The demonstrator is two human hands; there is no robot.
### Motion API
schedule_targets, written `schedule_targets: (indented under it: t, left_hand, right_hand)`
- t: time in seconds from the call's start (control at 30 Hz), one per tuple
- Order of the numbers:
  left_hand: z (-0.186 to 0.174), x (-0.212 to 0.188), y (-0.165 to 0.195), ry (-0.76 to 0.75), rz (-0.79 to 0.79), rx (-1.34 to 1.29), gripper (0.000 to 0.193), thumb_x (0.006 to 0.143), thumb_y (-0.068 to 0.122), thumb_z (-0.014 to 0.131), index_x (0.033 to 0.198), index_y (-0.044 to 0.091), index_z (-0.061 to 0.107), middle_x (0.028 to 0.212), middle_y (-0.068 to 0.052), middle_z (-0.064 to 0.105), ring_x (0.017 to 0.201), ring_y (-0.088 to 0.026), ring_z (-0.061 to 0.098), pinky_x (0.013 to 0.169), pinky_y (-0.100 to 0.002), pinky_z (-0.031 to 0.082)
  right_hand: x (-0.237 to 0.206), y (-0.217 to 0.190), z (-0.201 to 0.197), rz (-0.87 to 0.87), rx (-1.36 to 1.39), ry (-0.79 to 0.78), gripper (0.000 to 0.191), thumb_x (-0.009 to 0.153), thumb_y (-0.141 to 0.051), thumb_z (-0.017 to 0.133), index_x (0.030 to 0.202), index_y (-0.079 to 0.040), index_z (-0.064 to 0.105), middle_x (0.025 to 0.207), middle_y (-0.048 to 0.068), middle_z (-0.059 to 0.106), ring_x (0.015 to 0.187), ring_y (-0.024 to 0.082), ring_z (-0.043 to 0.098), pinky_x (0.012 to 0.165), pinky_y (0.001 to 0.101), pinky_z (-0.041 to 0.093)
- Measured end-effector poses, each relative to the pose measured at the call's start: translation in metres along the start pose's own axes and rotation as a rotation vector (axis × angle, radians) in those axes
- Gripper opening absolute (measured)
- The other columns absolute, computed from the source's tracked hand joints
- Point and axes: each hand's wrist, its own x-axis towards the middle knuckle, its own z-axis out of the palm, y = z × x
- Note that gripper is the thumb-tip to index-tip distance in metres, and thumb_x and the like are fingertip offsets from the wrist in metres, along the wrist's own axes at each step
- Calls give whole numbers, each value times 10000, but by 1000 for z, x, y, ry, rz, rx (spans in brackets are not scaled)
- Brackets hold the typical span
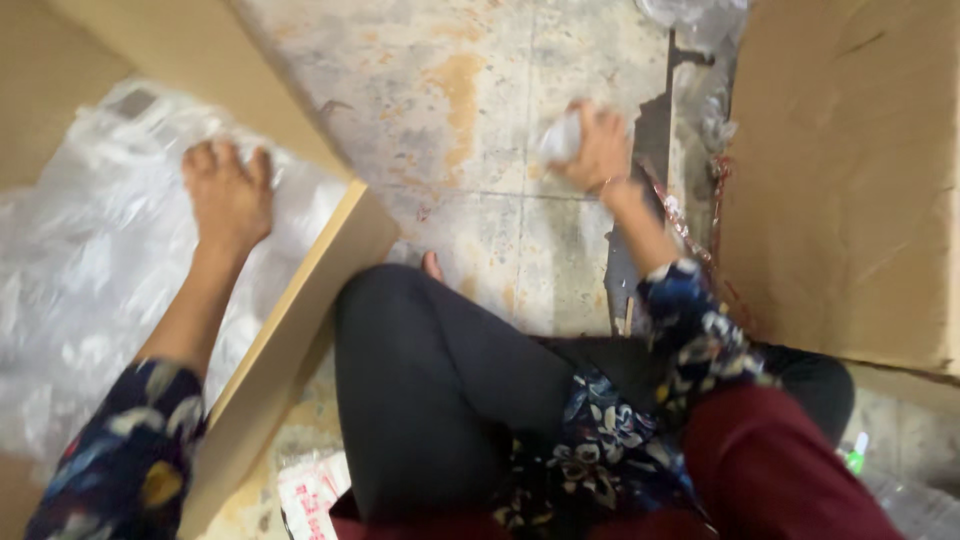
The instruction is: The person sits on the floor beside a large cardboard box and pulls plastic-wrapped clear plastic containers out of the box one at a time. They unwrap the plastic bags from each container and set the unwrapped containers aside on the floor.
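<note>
The left hand [228, 195] is lying flat with its grip wide, fingers spread on the crinkly clear plastic bags [90, 270] that are filling the big open brown cardboard box [300, 300]. The right hand [597, 148] is gripping a small crumpled clear plastic piece [560, 138] over the stained grey floor [450, 110] — another tall brown cardboard box [850, 180] is standing just beside it.

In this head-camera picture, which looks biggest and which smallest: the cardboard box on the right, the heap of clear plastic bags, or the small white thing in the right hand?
1. Heap of clear plastic bags and cardboard box: both large and cut off by the frame, so unsure between them.
2. Small white thing in the right hand: clearly smallest.
</note>
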Motion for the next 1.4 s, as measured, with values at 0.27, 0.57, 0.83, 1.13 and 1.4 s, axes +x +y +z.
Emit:
schedule_targets:
  t: [0.27,0.57,0.83,1.13,1.4]
  left_hand:
    - [-138,32,46,-98,-334,-814,443,1023,457,607,1111,58,776,928,-115,757,839,-226,712,736,-353,552]
    - [-226,6,65,-116,113,-1526,629,986,200,702,1519,98,383,1335,-115,596,1220,-228,638,1059,-380,534]
    - [-116,66,-65,332,-761,-1685,434,897,254,689,1279,80,579,1294,-93,622,1079,-304,608,849,-506,528]
    - [-22,37,-8,-78,-368,-214,782,1129,501,506,1629,-62,295,1668,-356,125,1552,-503,90,1182,-750,98]
    - [-40,13,24,-149,-328,-84,795,1215,588,341,1664,-66,296,1773,-324,99,1628,-484,46,1174,-820,145]
  right_hand:
    - [-105,-163,-65,-357,594,-174,785,728,-264,916,1389,-108,521,1322,134,595,1242,270,591,1084,424,471]
    - [-53,-348,-119,-1009,328,157,917,760,-323,954,1512,-89,485,1587,247,391,1422,466,385,1218,530,342]
    - [-70,-350,-66,-688,331,55,166,1018,-210,638,1078,-170,787,1037,60,760,1041,281,668,912,419,501]
    - [-71,-216,-63,-706,632,126,156,991,-91,680,1135,-121,733,1162,58,749,1136,250,688,1047,388,552]
    - [60,106,-83,-145,-476,115,820,820,-262,829,1511,-16,462,1466,280,497,1356,474,420,1104,575,375]
